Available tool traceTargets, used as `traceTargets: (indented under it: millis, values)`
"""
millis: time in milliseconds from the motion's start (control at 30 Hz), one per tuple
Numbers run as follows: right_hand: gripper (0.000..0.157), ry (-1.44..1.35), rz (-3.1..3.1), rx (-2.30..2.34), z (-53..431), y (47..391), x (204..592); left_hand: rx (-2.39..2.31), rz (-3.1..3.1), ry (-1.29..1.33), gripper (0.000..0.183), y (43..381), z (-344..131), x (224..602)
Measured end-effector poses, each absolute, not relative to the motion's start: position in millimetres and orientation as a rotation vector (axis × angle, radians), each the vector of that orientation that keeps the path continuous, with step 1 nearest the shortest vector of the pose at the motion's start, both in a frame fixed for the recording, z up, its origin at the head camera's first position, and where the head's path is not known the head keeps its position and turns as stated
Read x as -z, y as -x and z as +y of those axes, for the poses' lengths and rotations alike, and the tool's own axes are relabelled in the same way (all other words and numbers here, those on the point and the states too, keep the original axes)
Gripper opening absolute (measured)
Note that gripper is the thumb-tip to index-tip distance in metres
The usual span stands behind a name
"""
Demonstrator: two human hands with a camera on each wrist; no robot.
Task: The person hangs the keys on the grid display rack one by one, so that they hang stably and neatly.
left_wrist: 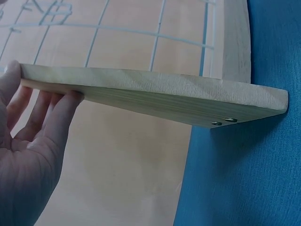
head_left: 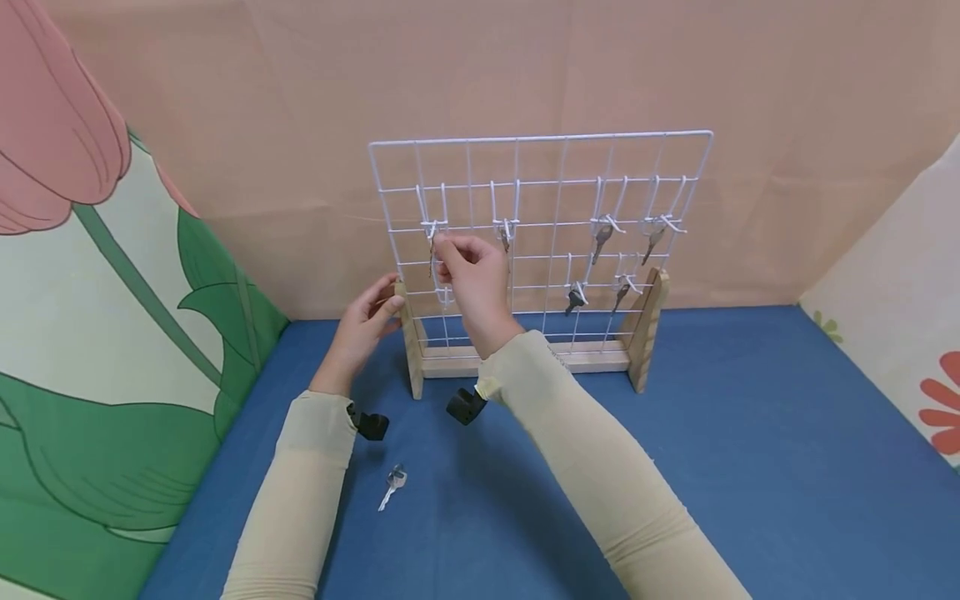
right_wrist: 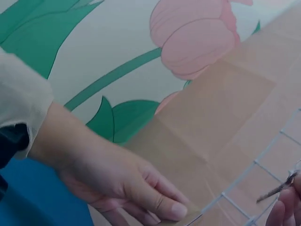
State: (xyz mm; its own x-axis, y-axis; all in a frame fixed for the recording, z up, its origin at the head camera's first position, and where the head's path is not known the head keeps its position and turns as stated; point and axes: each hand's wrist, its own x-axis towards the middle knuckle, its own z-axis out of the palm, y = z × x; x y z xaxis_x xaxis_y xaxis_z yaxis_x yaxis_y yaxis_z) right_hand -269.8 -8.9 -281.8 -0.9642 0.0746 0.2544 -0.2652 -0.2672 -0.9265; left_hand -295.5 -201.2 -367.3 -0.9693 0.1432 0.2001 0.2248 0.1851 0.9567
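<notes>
A white wire grid rack (head_left: pixel 540 181) stands on a wooden base, with keys hanging from several of its hooks. My left hand (head_left: pixel 358 333) grips the upper end of the left wooden post (head_left: pixel 412 346), thumb and fingers on either side, as the left wrist view also shows. At the upper-left hook (head_left: pixel 433 225), my right hand (head_left: pixel 480 279) pinches a key (right_wrist: pixel 273 193) between thumb and fingers. Much of that key is hidden by the fingers, so I cannot tell whether it is on the hook. One silver key (head_left: pixel 394 482) lies on the blue cloth, nearer me.
Hanging keys include a dark-headed key (head_left: pixel 575 298) on the lower row and another key (head_left: pixel 602 237) above it. An unoccupied lower-left hook (head_left: pixel 444 295) sits below the right hand. Blue cloth (head_left: pixel 750 450) covers the table; a tan backdrop (head_left: pixel 480 67) rises behind.
</notes>
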Motion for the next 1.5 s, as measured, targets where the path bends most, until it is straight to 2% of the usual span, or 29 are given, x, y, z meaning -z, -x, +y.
traceTargets:
  millis: [200, 400, 767, 1133, 1500]
  values:
    - [0.016, -0.182, -1.777, -2.364, -9, 267, 294, 1.938, -2.372, 0.373, 0.054, 295, -200, 368]
    - [0.019, -0.318, -1.85, -2.301, -1, 247, 311, 1.942, -2.362, 0.365, 0.054, 296, -200, 368]
    - [0.007, -0.574, -2.375, -1.831, 7, 198, 367, 1.908, -2.381, 0.361, 0.055, 295, -202, 367]
    - [0.005, -0.872, -2.837, -1.644, -13, 189, 431, 1.93, -2.364, 0.368, 0.054, 296, -201, 367]
    - [0.009, -1.089, -2.881, -1.343, -26, 182, 443, 1.907, -2.391, 0.358, 0.058, 295, -203, 368]
